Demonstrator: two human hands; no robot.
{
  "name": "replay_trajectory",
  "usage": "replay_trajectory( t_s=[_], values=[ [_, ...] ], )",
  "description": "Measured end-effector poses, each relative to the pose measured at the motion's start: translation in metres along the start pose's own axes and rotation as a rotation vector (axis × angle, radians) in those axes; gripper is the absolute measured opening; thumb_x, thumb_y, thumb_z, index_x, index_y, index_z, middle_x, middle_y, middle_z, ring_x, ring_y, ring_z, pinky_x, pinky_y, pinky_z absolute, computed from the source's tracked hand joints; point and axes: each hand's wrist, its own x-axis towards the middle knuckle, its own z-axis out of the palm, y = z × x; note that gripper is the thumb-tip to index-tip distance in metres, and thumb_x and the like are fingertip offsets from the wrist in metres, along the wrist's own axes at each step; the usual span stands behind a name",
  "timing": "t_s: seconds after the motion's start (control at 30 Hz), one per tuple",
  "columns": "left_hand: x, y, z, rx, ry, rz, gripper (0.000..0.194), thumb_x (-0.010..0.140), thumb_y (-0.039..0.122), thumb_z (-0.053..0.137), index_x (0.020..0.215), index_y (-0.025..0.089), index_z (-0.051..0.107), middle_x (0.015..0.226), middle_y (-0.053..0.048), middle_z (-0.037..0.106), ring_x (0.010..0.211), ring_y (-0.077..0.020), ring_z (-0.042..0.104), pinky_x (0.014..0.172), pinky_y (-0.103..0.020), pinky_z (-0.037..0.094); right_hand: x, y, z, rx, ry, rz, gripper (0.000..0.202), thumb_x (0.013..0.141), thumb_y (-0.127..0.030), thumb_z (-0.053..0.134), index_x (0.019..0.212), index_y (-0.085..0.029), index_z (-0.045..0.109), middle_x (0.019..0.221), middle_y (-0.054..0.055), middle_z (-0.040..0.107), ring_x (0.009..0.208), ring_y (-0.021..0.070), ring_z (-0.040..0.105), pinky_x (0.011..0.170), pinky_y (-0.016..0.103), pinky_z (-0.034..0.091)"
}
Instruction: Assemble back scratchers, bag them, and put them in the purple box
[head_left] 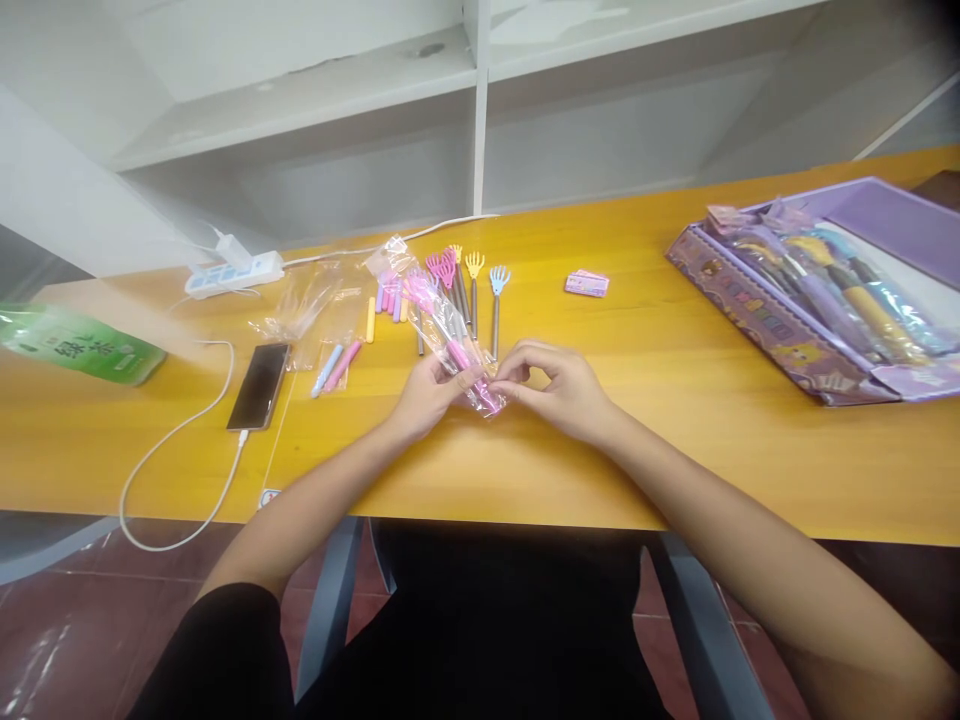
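A pink back scratcher (pixel 457 352) lies inside a clear plastic bag (pixel 433 318), slanting from upper left to lower right. My left hand (pixel 435 393) is closed round the bag's lower part, its thumb on top. With thumb and forefinger, my right hand (pixel 545 385) pinches the bag's edge near the pink handle end. Just beyond, several loose back scratcher heads on dark rods lie on the table, among them a blue one (pixel 499 280) and a yellow one (pixel 475 265). Blue and pink handle tubes (pixel 343 366) rest left of my hands.
A purple display box (pixel 780 315) with bagged back scratchers stands at the right. Small pink cards (pixel 586 284) lie behind my right hand. Leftward are empty clear bags (pixel 304 300), a phone (pixel 259 387) on a white cable, a power strip (pixel 236 275) and a green bottle (pixel 82 343).
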Motion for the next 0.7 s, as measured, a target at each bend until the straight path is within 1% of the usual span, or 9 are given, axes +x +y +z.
replay_trajectory(
  t_s=[0.13, 0.27, 0.4, 0.47, 0.53, 0.6, 0.63, 0.67, 0.7],
  values=[
    [0.000, 0.002, 0.000, 0.001, -0.012, -0.016, 0.043, 0.079, 0.047, 0.091, 0.103, 0.015, 0.073, 0.093, -0.006, 0.077, 0.085, -0.0195, 0.073, 0.085, -0.034, 0.058, 0.000, 0.000, 0.000, 0.012, -0.010, 0.046, 0.032, 0.094, -0.054, 0.077, 0.085, -0.023, 0.071, 0.081, 0.003, 0.066, 0.075, 0.0190, 0.059, 0.074, 0.035, 0.049],
    [-0.002, 0.005, 0.001, 0.032, -0.030, -0.007, 0.042, 0.080, 0.047, 0.090, 0.099, 0.015, 0.071, 0.092, -0.005, 0.076, 0.083, -0.0184, 0.072, 0.083, -0.032, 0.058, 0.000, 0.000, 0.001, -0.017, -0.005, 0.029, 0.029, 0.095, -0.049, 0.076, 0.085, -0.023, 0.070, 0.081, 0.003, 0.066, 0.076, 0.0187, 0.059, 0.074, 0.035, 0.048],
    [-0.005, 0.008, 0.003, 0.109, -0.079, 0.057, 0.041, 0.073, 0.036, 0.097, 0.093, 0.016, 0.067, 0.092, -0.005, 0.075, 0.089, -0.0190, 0.072, 0.087, -0.033, 0.058, -0.002, 0.001, 0.003, -0.025, 0.004, 0.017, 0.024, 0.096, -0.044, 0.075, 0.086, -0.022, 0.069, 0.083, 0.003, 0.065, 0.076, 0.0175, 0.059, 0.073, 0.033, 0.047],
    [-0.005, 0.009, 0.004, 0.138, -0.096, 0.069, 0.042, 0.071, 0.031, 0.098, 0.094, 0.016, 0.066, 0.094, -0.005, 0.074, 0.092, -0.0202, 0.073, 0.090, -0.035, 0.058, -0.001, 0.005, 0.005, -0.004, 0.057, 0.059, 0.024, 0.093, -0.044, 0.079, 0.093, -0.023, 0.068, 0.081, 0.001, 0.063, 0.074, 0.0166, 0.058, 0.072, 0.032, 0.046],
    [-0.004, 0.009, 0.003, 0.155, -0.083, 0.060, 0.043, 0.072, 0.029, 0.096, 0.098, 0.016, 0.065, 0.097, -0.006, 0.074, 0.095, -0.0208, 0.074, 0.094, -0.037, 0.058, 0.001, 0.012, 0.006, 0.005, 0.187, 0.127, 0.029, 0.090, -0.045, 0.081, 0.101, -0.023, 0.065, 0.078, -0.002, 0.059, 0.071, 0.0155, 0.056, 0.070, 0.031, 0.046],
    [-0.003, 0.009, 0.001, 0.168, -0.058, 0.049, 0.044, 0.074, 0.029, 0.095, 0.104, 0.015, 0.065, 0.101, -0.008, 0.075, 0.098, -0.0213, 0.074, 0.096, -0.038, 0.058, 0.003, 0.019, 0.004, 0.013, 0.319, 0.190, 0.032, 0.091, -0.048, 0.079, 0.105, -0.023, 0.063, 0.078, -0.003, 0.056, 0.071, 0.0147, 0.054, 0.068, 0.029, 0.045],
    [-0.002, 0.009, -0.001, 0.177, -0.056, 0.045, 0.045, 0.076, 0.030, 0.094, 0.106, 0.015, 0.064, 0.103, -0.009, 0.075, 0.099, -0.0214, 0.074, 0.096, -0.038, 0.058, 0.005, 0.022, 0.002, 0.033, 0.341, 0.219, 0.033, 0.093, -0.050, 0.076, 0.104, -0.023, 0.062, 0.080, -0.003, 0.056, 0.071, 0.0144, 0.054, 0.067, 0.029, 0.045],
    [-0.002, 0.009, -0.003, 0.184, -0.063, 0.041, 0.044, 0.078, 0.031, 0.092, 0.108, 0.015, 0.064, 0.104, -0.009, 0.075, 0.098, -0.0214, 0.074, 0.095, -0.038, 0.058, 0.005, 0.024, 0.000, 0.072, 0.323, 0.249, 0.034, 0.095, -0.054, 0.072, 0.104, -0.022, 0.062, 0.081, -0.002, 0.057, 0.071, 0.0141, 0.054, 0.066, 0.028, 0.045],
    [-0.001, 0.009, -0.004, 0.191, -0.079, 0.039, 0.043, 0.080, 0.032, 0.091, 0.109, 0.015, 0.064, 0.104, -0.009, 0.074, 0.097, -0.0211, 0.074, 0.094, -0.038, 0.059, 0.006, 0.025, -0.002, 0.124, 0.262, 0.279, 0.037, 0.096, -0.057, 0.068, 0.104, -0.022, 0.062, 0.083, -0.002, 0.059, 0.070, 0.0138, 0.054, 0.065, 0.028, 0.046]
  ],
)
